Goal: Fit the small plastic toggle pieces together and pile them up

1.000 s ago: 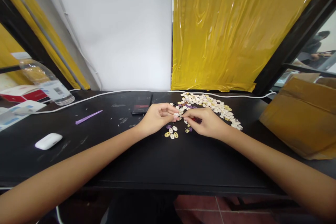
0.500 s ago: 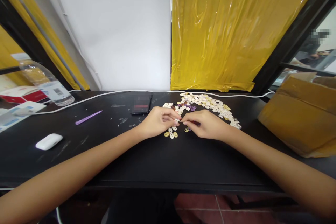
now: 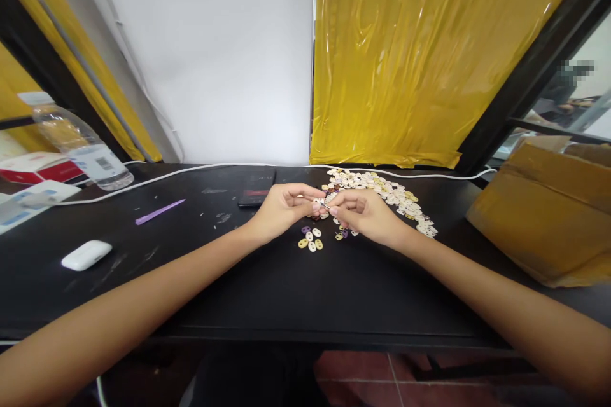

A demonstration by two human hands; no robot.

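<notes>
At the middle of the table, my left hand [image 3: 285, 208] pinches a small white oval piece [image 3: 321, 201] between thumb and fingers. My right hand [image 3: 367, 212] is closed on a thin tool [image 3: 325, 206] whose slim metal-looking end meets the white piece; the rest is hidden in the fingers. Just below my hands lies a small group of oval two-holed pieces [image 3: 311, 236], white, yellow and purple. A few more pieces [image 3: 342, 234] lie under my right hand. Beyond it spreads a large pile of mostly white pieces [image 3: 405, 200].
A dark phone [image 3: 252, 189] lies behind my left hand. Leftward are a purple pointed strip [image 3: 160, 211], a white earbud case [image 3: 86, 255] and a plastic bottle [image 3: 90, 149]. A cardboard box [image 3: 544, 216] stands at right. A white cable [image 3: 200, 169] runs along the back.
Both hands have risen slightly away from the small group and come closer together, the tool's end now at the white piece. A purple piece in the group has come into view.
</notes>
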